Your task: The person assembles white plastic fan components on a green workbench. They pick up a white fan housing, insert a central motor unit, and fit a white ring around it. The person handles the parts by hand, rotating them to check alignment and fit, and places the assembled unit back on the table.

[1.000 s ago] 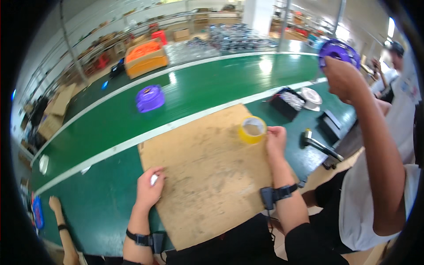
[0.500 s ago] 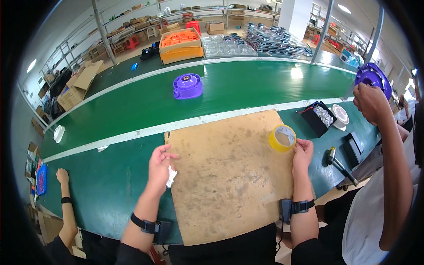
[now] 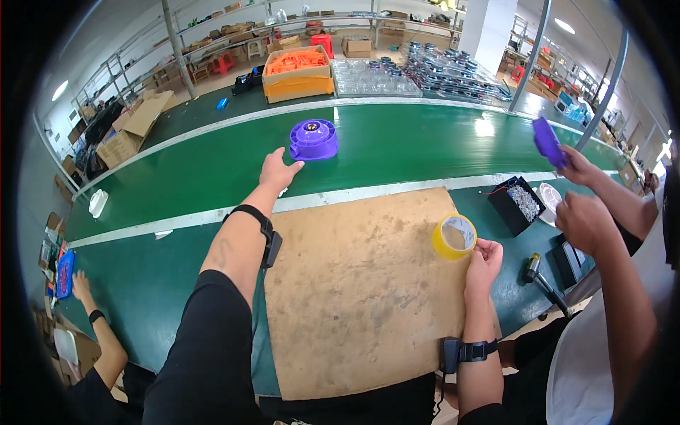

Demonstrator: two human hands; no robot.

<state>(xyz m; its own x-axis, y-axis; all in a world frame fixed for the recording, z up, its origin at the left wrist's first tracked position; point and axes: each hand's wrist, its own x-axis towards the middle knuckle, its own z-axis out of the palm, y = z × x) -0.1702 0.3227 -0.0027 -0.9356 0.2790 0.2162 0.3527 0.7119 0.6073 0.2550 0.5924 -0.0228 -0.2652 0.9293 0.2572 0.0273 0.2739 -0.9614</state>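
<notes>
My left hand (image 3: 278, 170) stretches over the green belt, its thumb and forefinger spread just short of a purple round plastic housing (image 3: 314, 140). A crumpled white scrap (image 3: 283, 192), like tissue or paper, peeks out beneath the palm; the fingers around it are hidden. At the right side of the cardboard sheet (image 3: 361, 304), my right hand (image 3: 484, 265) is closed, its fingertips gripping the edge of a yellow tape roll (image 3: 444, 244). The roll is tilted, its opening facing up.
To the right, a co-worker's hand (image 3: 579, 166) holds another purple part (image 3: 547, 142). Nearby are a black box of small metal pieces (image 3: 513, 207), a white round part (image 3: 549, 195) and a hammer (image 3: 544, 278). Another person's hand (image 3: 81, 285) is at left, beside a blue tray (image 3: 65, 275).
My left hand has moved forward from the cardboard's left edge towards the purple housing, the white scrap moving with it. My right hand stays at the tape roll. The co-worker has lowered the other purple part.
</notes>
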